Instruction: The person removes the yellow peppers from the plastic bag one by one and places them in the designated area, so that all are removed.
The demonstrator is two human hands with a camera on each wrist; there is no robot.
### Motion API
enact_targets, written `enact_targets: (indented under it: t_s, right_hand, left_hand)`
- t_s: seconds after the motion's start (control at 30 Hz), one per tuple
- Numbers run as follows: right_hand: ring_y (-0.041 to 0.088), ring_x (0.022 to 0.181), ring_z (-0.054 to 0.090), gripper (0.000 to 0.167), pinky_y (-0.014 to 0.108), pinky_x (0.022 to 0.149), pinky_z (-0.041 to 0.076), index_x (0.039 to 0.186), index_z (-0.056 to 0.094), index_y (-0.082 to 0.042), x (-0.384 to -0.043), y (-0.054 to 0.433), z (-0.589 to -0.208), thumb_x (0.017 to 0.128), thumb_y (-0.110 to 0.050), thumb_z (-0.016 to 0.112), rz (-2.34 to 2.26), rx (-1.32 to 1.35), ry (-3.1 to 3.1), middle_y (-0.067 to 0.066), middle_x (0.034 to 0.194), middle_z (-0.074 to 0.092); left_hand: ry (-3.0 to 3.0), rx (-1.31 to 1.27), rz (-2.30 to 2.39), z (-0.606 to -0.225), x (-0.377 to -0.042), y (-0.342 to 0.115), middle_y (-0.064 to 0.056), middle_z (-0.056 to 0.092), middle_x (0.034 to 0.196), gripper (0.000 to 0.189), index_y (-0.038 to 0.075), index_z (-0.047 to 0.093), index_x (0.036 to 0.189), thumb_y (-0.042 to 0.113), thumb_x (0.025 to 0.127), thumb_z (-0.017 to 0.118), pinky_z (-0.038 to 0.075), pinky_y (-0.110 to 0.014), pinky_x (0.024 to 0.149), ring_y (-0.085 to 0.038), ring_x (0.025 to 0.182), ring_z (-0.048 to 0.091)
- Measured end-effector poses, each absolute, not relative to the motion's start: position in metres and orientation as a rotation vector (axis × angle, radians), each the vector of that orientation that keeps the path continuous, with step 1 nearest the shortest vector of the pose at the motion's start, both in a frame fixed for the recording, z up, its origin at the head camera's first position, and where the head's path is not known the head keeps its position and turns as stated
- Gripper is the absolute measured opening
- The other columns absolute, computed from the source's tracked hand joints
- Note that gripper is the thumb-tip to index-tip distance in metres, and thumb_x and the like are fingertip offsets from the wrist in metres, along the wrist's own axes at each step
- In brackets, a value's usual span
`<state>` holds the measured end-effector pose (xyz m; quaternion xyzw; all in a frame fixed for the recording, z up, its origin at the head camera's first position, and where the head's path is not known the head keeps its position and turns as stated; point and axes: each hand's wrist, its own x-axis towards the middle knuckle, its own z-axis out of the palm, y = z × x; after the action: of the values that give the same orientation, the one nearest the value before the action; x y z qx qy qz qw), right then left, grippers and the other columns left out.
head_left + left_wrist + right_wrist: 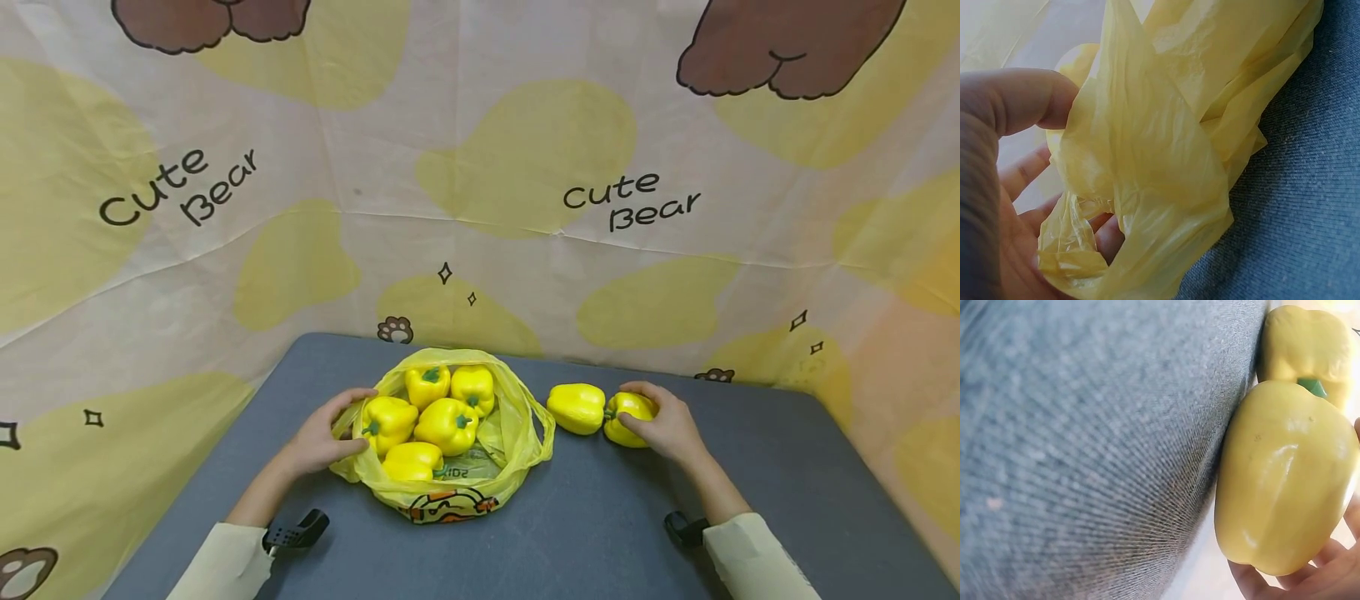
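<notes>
I have the right hand [667, 427] curled round the outer pepper [632, 419]; loose pepper [576, 408] just left of it; left hand [322, 432] holds the yellow bag [510, 475] by its side, five peppers [446, 427] right of those fingers; I'd steady the bag, avoid nudging the loose one

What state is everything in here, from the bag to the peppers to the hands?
Yellow bag: open-topped, partly filled
Five bagged peppers: uncut, lying together
Pepper beside the bag: uncut, resting on the table
Rightmost pepper: gripped
Left hand: holding the bag's side
Right hand: gripping the rightmost pepper
Backdrop: creased
</notes>
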<state>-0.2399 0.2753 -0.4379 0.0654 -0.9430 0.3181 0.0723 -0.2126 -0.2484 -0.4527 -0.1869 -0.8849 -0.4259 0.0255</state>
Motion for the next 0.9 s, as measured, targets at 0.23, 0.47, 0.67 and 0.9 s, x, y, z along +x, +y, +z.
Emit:
enact_targets:
  t_s: [0.23,0.47,0.67,0.9]
  right_hand:
    - [0.030,0.097,0.057,0.045,0.035,0.072,0.043,0.125,0.061,-0.012,-0.240,0.276,-0.436,0.084,-0.027,0.071,0.949,0.209,-2.845,0.017,0.123,0.062]
    - [0.030,0.096,0.056,0.045,0.033,0.069,0.043,0.126,0.061,-0.012,-0.240,0.276,-0.436,0.084,-0.026,0.070,0.953,0.214,-2.856,0.018,0.125,0.061]
    - [0.031,0.099,0.057,0.047,0.034,0.071,0.044,0.127,0.060,-0.012,-0.239,0.275,-0.434,0.084,-0.026,0.070,0.949,0.218,-2.860,0.019,0.127,0.060]
    - [0.039,0.115,0.054,0.048,0.055,0.087,0.045,0.130,0.059,-0.013,-0.236,0.273,-0.427,0.086,-0.030,0.068,0.914,0.255,-2.857,0.018,0.132,0.057]
  left_hand:
    - [-2.733,-0.579,-1.322,-0.452,-0.212,-0.249,-0.018,0.049,0.140,0.064,0.014,0.049,0.136,0.014,0.077,0.075,0.046,-0.035,0.090,-0.032,0.120,0.050]
    - [-2.751,-0.551,-1.310,-0.452,-0.212,-0.248,-0.017,0.049,0.141,0.066,0.014,0.049,0.137,0.013,0.076,0.075,0.044,-0.040,0.093,-0.032,0.122,0.048]
    - [-2.746,-0.569,-1.308,-0.452,-0.212,-0.249,-0.018,0.049,0.141,0.065,0.014,0.049,0.137,0.014,0.077,0.075,0.045,-0.041,0.093,-0.034,0.123,0.049]
    - [-2.735,-0.571,-1.333,-0.450,-0.210,-0.247,-0.017,0.048,0.142,0.065,0.014,0.050,0.136,0.014,0.077,0.075,0.042,-0.050,0.095,-0.036,0.125,0.048]
